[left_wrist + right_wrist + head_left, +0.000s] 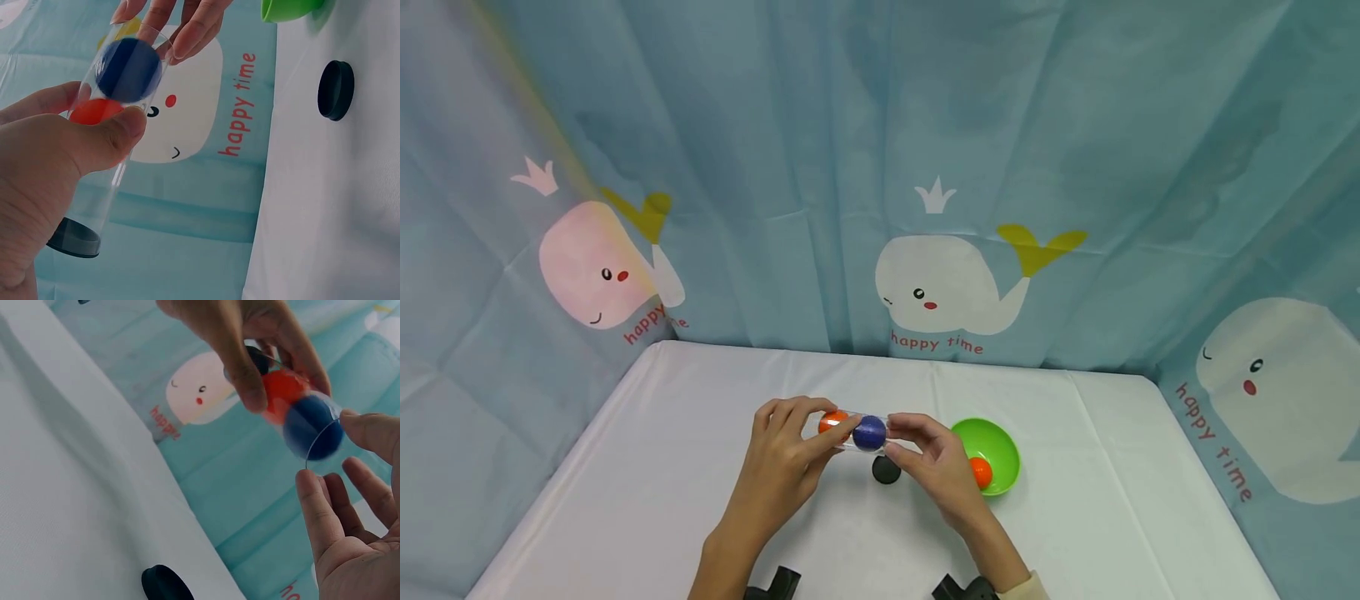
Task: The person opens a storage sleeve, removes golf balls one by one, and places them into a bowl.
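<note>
A clear plastic tube [106, 194] is held above the table, tilted in the left wrist view. My left hand [784, 454] grips it round the middle, thumb on one side and fingers on the other. Inside are an orange ball [94, 111] and, nearer the open end, a dark blue ball [869, 433]. My right hand [942, 467] pinches the rim of that open end between thumb and a finger. A black cap [75, 239] closes the far end. Another black cap [886, 470] lies on the table below the tube.
A green bowl [1003, 442] with an orange ball [981, 472] in it stands on the white-covered table [1075, 533], just right of my right hand. Behind and at the sides hangs a blue whale-print curtain [820, 275].
</note>
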`<state>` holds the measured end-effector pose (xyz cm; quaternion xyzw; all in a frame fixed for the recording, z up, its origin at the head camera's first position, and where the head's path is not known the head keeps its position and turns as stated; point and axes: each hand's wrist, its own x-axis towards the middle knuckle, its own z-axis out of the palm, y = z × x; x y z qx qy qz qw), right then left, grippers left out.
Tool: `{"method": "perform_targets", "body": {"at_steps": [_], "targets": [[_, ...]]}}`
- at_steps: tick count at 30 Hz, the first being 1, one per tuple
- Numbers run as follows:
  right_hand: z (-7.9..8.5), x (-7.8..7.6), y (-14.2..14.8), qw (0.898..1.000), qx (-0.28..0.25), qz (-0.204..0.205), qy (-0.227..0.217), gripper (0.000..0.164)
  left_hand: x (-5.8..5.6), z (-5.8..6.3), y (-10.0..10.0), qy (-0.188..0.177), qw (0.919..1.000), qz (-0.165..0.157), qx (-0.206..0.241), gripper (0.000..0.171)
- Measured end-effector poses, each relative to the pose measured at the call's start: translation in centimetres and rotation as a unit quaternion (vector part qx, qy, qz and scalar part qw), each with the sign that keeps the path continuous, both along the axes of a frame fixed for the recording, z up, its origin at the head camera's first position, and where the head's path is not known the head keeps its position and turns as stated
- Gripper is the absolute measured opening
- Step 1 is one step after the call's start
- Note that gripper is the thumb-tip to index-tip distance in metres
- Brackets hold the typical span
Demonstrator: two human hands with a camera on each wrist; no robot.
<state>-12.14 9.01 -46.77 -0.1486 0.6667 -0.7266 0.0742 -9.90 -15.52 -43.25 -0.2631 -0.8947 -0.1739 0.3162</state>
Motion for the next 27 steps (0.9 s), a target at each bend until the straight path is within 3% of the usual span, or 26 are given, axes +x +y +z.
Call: {"method": "perform_targets", "body": {"at_steps": [16, 27], "targets": [[0.4, -0.1, 0.3, 1.000, 0.008, -0.013, -0.004, 0.046, -0.3, 0.1, -0.2, -0.009, 0.9999, 0.003, 0.006, 0.064], [0.6, -0.2, 1.1, 0.999, 0.033, -0.024, 0.004, 0.042, -0.4, -0.5, -0.4, -0.005, 0.9999, 0.008, 0.007, 0.066]]}}
